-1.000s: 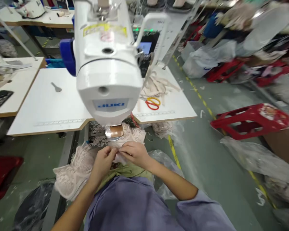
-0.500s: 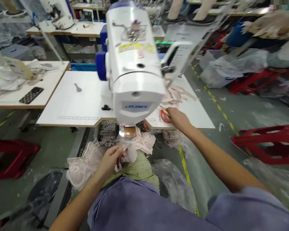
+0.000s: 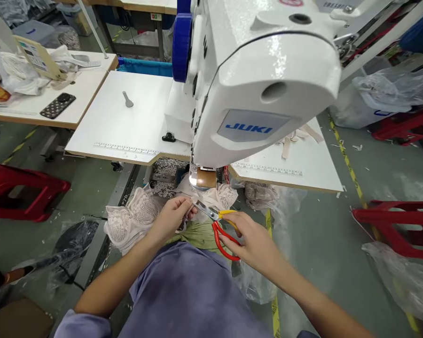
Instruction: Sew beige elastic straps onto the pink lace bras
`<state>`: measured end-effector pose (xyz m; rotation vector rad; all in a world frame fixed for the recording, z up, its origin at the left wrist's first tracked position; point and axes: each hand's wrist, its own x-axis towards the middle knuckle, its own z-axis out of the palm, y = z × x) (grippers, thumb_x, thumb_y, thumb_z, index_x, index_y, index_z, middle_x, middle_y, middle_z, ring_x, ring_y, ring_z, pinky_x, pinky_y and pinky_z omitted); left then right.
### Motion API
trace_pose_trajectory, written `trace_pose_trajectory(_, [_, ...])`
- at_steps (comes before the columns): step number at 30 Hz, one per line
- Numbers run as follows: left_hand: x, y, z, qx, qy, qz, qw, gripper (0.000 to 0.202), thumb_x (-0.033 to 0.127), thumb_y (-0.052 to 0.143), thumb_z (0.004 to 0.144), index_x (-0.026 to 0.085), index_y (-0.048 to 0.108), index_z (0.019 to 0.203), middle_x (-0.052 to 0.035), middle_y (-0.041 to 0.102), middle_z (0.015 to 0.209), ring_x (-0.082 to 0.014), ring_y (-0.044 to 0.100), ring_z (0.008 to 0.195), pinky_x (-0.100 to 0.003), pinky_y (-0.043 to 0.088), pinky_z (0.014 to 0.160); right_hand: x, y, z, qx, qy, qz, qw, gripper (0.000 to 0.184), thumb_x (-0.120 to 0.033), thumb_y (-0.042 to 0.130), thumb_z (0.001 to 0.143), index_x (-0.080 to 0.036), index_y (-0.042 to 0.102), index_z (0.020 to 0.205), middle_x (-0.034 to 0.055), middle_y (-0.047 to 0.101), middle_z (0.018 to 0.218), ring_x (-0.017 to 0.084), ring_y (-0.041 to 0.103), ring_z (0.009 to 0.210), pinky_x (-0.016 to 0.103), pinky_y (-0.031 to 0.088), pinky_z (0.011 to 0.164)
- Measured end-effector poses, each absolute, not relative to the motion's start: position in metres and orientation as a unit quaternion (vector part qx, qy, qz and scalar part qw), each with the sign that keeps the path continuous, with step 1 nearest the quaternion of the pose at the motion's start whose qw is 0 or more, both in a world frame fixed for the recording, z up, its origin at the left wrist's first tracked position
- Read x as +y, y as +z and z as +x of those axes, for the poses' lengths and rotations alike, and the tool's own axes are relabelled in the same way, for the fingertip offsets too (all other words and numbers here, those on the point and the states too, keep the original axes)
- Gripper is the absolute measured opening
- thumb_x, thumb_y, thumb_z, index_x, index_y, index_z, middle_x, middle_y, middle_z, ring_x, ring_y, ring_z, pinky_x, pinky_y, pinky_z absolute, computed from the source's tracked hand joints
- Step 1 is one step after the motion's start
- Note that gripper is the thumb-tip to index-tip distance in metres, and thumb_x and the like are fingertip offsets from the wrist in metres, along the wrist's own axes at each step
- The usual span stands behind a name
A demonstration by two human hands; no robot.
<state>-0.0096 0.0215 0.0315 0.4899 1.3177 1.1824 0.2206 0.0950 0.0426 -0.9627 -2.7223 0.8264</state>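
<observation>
A white JUKI sewing machine (image 3: 254, 84) fills the upper middle of the view. Just below its head, pale pink lace fabric (image 3: 134, 220) hangs off the machine bed onto my lap. My left hand (image 3: 172, 218) pinches an edge of this lace. My right hand (image 3: 250, 241) holds scissors (image 3: 218, 230) with one red and one yellow handle; their blades point left and reach the lace right beside my left fingers. A green cloth (image 3: 197, 234) lies under the lace on my lap.
The white sewing table (image 3: 127, 126) carries a small grey tool (image 3: 127, 99) and beige strips (image 3: 296, 138). A side table at left bears a phone (image 3: 58, 105) and papers. Red stools (image 3: 24, 190) (image 3: 402, 225) stand on either side; plastic bags lie on the floor at right.
My right hand picked the scissors up from the table and brought them down to the lace by my left hand. My head moved closer to the machine.
</observation>
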Motion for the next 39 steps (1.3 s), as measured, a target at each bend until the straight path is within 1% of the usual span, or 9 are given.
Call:
trace_pose_trajectory(5, [0.02,0.031,-0.014,0.597,0.502,0.241,0.578,0.033,0.045,0.059,0.087,0.016,0.063,0.073,-0.0016,0.063,0.073,-0.0115,0.05,0.063,-0.025,0.04,0.062,0.099,0.039,0.214,-0.884,0.334,-0.323,0.06,0.028,-0.032,0.059,0.09,-0.025,0.057,0.116,0.0087,0.067,0.118,0.02,0.068,0.077,0.035,0.057,0.064])
trace_pose_trajectory(10, [0.018,0.033,-0.014,0.609,0.479,0.258,0.577,0.034,0.046,0.057,0.088,0.017,0.063,0.072,-0.0018,0.063,0.074,-0.0123,0.052,0.064,-0.026,0.041,0.063,0.096,0.035,0.217,-0.868,0.352,-0.348,0.042,0.029,-0.035,0.058,0.091,-0.027,0.057,0.119,0.0079,0.067,0.118,0.02,0.07,0.084,0.032,0.057,0.063])
trace_pose_trajectory(14, [0.019,0.031,-0.01,0.628,0.468,0.267,0.561,0.033,0.044,0.055,0.088,0.017,0.063,0.073,-0.0019,0.064,0.074,-0.0128,0.052,0.064,-0.026,0.041,0.063,0.096,0.033,0.217,-0.873,0.349,-0.34,0.028,0.031,-0.036,0.057,0.092,-0.028,0.056,0.122,0.007,0.067,0.12,0.019,0.07,0.076,0.033,0.057,0.064])
trace_pose_trajectory(17, [0.019,0.029,-0.01,0.618,0.473,0.262,0.571,0.031,0.042,0.057,0.087,0.016,0.063,0.072,-0.0018,0.064,0.073,-0.0126,0.052,0.064,-0.026,0.041,0.064,0.097,0.034,0.22,-0.877,0.347,-0.331,0.034,0.03,-0.035,0.057,0.093,-0.029,0.057,0.122,0.0056,0.07,0.111,0.018,0.069,0.074,0.032,0.055,0.063])
trace_pose_trajectory(21, [0.018,0.03,-0.015,0.597,0.491,0.236,0.589,0.027,0.036,0.057,0.085,0.016,0.059,0.066,0.0,0.057,0.067,-0.009,0.042,0.056,-0.024,0.032,0.055,0.098,0.03,0.231,-0.866,0.352,-0.352,0.048,0.027,-0.033,0.056,0.092,-0.029,0.06,0.118,0.0051,0.07,0.1,0.018,0.066,0.07,0.029,0.051,0.055])
trace_pose_trajectory(25, [0.017,0.028,-0.02,0.546,0.507,0.189,0.64,0.018,0.03,0.053,0.08,0.016,0.058,0.069,0.0002,0.054,0.068,-0.0061,0.029,0.049,-0.024,0.021,0.048,0.094,0.025,0.238,-0.833,0.384,-0.395,0.061,0.031,-0.032,0.059,0.085,-0.028,0.057,0.116,0.0023,0.064,0.082,0.017,0.058,0.06,0.029,0.048,0.051])
trace_pose_trajectory(30, [0.015,0.021,-0.02,0.529,0.527,0.152,0.648,0.03,0.044,0.064,0.078,0.016,0.059,0.07,0.0054,0.043,0.059,-0.0039,0.019,0.045,-0.024,0.014,0.047,0.085,0.031,0.227,-0.83,0.409,-0.373,0.067,0.04,-0.027,0.062,0.076,-0.027,0.053,0.114,0.0054,0.064,0.1,0.016,0.057,0.063,0.031,0.05,0.055])
trace_pose_trajectory(33, [0.014,0.02,-0.019,0.543,0.546,0.147,0.621,0.036,0.047,0.07,0.076,0.016,0.055,0.064,0.0059,0.044,0.057,-0.0035,0.022,0.045,-0.024,0.015,0.046,0.084,0.033,0.215,-0.833,0.412,-0.364,0.07,0.041,-0.026,0.062,0.075,-0.028,0.054,0.115,0.0054,0.064,0.103,0.016,0.057,0.063,0.032,0.051,0.057])
trace_pose_trajectory(39, [0.011,0.024,-0.018,0.607,0.538,0.213,0.544,0.034,0.047,0.066,0.084,0.015,0.065,0.073,0.001,0.059,0.066,-0.0061,0.035,0.051,-0.023,0.025,0.049,0.087,0.035,0.193,-0.832,0.422,-0.353,0.074,0.037,-0.027,0.063,0.078,-0.028,0.055,0.114,0.0047,0.065,0.098,0.016,0.057,0.062,0.031,0.051,0.055])
